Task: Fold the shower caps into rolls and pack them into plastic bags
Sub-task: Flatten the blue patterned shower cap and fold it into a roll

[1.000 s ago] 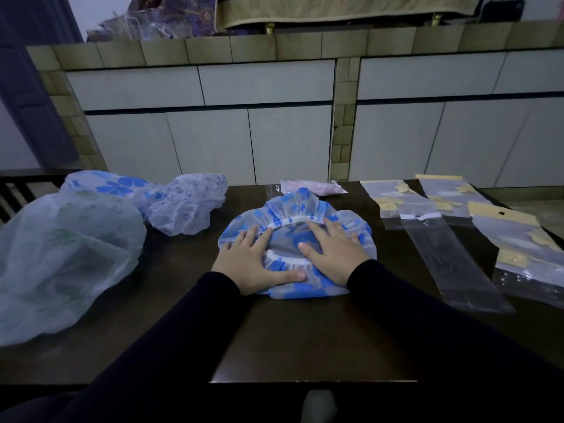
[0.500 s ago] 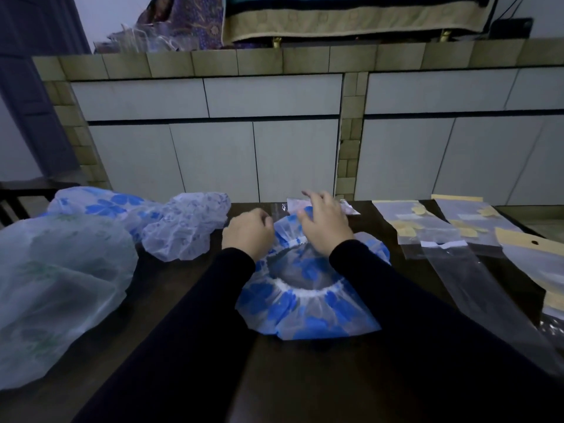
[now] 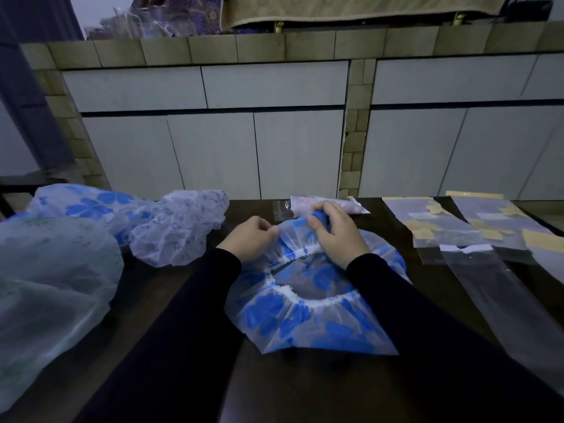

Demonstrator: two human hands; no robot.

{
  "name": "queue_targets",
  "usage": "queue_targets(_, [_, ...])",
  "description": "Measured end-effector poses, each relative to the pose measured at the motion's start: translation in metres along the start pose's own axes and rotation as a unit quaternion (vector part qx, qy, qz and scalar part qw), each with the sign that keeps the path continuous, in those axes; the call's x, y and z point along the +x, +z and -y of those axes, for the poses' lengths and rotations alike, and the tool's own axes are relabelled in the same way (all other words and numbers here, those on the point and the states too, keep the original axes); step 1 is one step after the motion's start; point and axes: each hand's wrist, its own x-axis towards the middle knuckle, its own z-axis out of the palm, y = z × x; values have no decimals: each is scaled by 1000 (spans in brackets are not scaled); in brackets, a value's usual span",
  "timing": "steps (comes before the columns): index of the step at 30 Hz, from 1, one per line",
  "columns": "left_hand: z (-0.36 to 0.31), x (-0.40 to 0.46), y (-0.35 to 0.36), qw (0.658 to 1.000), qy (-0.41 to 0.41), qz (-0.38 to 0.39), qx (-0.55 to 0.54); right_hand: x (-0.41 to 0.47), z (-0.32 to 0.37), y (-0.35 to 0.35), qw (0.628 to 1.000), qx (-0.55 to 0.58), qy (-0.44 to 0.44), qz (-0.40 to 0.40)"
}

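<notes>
Two long dark sleeves, black or very deep navy in this dim light, plain and without print, stripe or logo. Left sleeve (image 3: 171, 325) and right sleeve (image 3: 427, 325) both cut close, of smooth matte cloth with only faint creases. Simple cuffs ending at the wrists, no visible buttons, ribbing or seams. Bare left hand (image 3: 248, 239) and bare right hand (image 3: 337, 236) beyond the cuffs: no gloves, no rings, no watch or bracelet showing. Short fingernails, as far as visible.
</notes>
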Motion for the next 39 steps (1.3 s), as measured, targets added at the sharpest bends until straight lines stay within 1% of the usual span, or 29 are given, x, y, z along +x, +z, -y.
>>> queue_targets(3, [0, -2, -3, 999, -10, 23, -23, -2, -2, -1, 1000, 18, -8, -16])
queue_targets(5, [2, -5, -2, 998, 2, 0, -61, -2, -5, -1, 999, -2, 5, -37])
queue_targets(6, [4, -5, -1, 996, 11, -26, -89, -1, -8, 0, 998, -33, 16, -57])
queue_targets(8, [9, -5, 0, 989, 22, -81, -121, 1, -10, 0, 982, -155, 49, -97])
queue_targets(9, [11, -4, 1, 988, 23, -105, -106, 1, -10, 1, 967, -224, 68, -102])
queue_targets(10, [13, -3, 3, 990, 18, -125, -69, 1, -9, 2, 951, -283, 84, -94])
queue_targets(12, [12, -3, 7, 988, 5, -153, 35, 1, -8, 5, 930, -346, 98, -78])
queue_targets(13, [11, -3, 8, 983, 4, -165, 80, 1, -8, 6, 927, -354, 100, -78])
queue_targets(15, [10, -4, 9, 973, 10, -186, 140, 0, -8, 5, 932, -338, 84, -98])
queue_targets(17, [14, -6, 7, 966, 20, -203, 159, -2, -4, 1, 943, -302, 30, -135])
queue_targets(18, [17, -6, 7, 964, 31, -211, 161, -3, -1, -1, 944, -300, 2, -138])
queue_targets(19, [19, -5, 7, 961, 47, -218, 163, -3, 3, -3, 942, -314, -15, -119])
queue_targets(20, [19, -4, 7, 957, 70, -231, 162, -4, 7, -3, 936, -343, -16, -79])
queue_targets(22, [13, -3, 11, 943, 148, -257, 150, -6, 13, 1, 920, -393, 0, 12])
queue_targets(23, [8, -4, 14, 938, 190, -250, 149, -7, 14, 3, 917, -396, 5, 42])
queue_targets(24, [3, -5, 19, 936, 224, -226, 150, -9, 15, 4, 920, -386, 4, 61])
queue_targets(25, [-1, -7, 25, 940, 239, -183, 158, -10, 13, 4, 925, -372, 4, 78])
queue_targets(27, [-3, -10, 38, 954, 208, -67, 205, -9, 10, 4, 923, -355, 35, 142])
queue_targets(28, [-2, -9, 43, 956, 176, -14, 235, -8, 8, 4, 912, -359, 62, 187])
queue_targets(29, [-1, -8, 45, 955, 145, 25, 256, -7, 7, 3, 897, -368, 86, 228])
queue_targets(30, [-1, -8, 45, 956, 119, 46, 265, -7, 5, 2, 884, -377, 103, 257])
queue_targets(32, [-1, -9, 45, 958, 88, 52, 269, -7, 2, -1, 871, -385, 116, 283])
queue_targets(35, [-1, -10, 44, 958, 57, 51, 275, -11, 1, -8, 880, -368, 93, 287])
queue_targets(37, [1, -11, 43, 959, 43, 42, 277, -14, 6, -16, 900, -346, 61, 259])
queue_targets(39, [5, -11, 42, 959, 25, 26, 280, -17, 10, -20, 911, -352, 37, 213])
